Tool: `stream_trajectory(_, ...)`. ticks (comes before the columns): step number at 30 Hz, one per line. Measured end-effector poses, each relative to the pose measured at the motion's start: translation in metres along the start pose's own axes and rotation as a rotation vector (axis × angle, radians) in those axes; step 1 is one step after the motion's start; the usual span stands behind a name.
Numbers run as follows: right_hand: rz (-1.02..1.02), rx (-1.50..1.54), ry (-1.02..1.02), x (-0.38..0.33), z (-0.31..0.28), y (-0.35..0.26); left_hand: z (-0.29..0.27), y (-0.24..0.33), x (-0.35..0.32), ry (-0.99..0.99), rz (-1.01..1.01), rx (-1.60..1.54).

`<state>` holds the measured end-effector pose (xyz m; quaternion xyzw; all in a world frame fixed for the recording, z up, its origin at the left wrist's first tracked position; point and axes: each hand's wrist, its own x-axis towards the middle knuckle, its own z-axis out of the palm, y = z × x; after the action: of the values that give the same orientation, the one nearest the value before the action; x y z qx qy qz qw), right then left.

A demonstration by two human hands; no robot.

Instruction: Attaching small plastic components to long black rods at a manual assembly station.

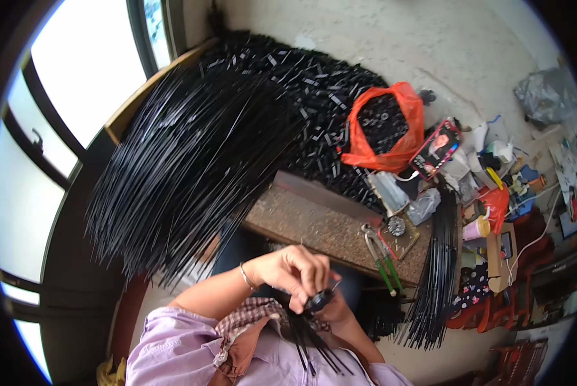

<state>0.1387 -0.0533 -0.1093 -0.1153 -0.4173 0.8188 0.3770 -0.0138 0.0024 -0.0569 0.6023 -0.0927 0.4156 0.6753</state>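
My left hand (296,273), a bracelet on its wrist, is closed in a pinch at a small dark, rounded part (318,300) in front of my chest. Fingers of my right hand (337,310) are wrapped round the same part from the other side, partly hidden. Several thin black strips (311,344) hang from beneath the hands over my lilac top. Whether they are fixed to the part cannot be made out. Beyond the hands, green-handled pliers (383,262) lie on a speckled bench top (301,222), beside a ball-like silvery object (396,225).
A large bundle of long black strips (179,167) spreads over the left side. Behind the bench is a heap of small black pieces (314,90) with a red plastic bag (417,122). A phone (436,149) stands near it. Another strip bundle (433,283) hangs off the right edge.
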Motion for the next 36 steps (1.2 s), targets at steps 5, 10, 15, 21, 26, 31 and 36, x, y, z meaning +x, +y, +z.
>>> stream_trajectory(5,-0.275,0.056,0.482,0.021,0.002,-0.005,-0.009,-0.011,-0.004,0.483,-0.257,0.044)
stream_trajectory(10,-0.637,-0.479,0.905,0.049,0.018,-0.004,-0.005,0.001,0.001,0.385,-0.125,0.721)
stream_trajectory(15,-0.542,-0.787,0.778,0.045,0.022,-0.011,-0.005,0.019,0.013,0.584,-0.229,0.766)
stream_trajectory(21,-0.332,-0.334,0.342,0.043,0.014,-0.032,-0.018,0.023,-0.003,0.404,-0.304,0.357)
stream_trajectory(26,-0.34,-0.285,0.008,0.045,-0.001,-0.024,-0.02,0.019,-0.008,0.26,-0.313,0.218)
stream_trajectory(31,-0.339,-0.278,0.534,0.049,0.013,-0.03,-0.005,0.002,-0.006,0.233,-0.14,1.131)
stream_trajectory(36,-0.586,-0.962,0.8,0.05,0.015,-0.024,0.006,-0.005,-0.009,0.551,-0.376,0.929)
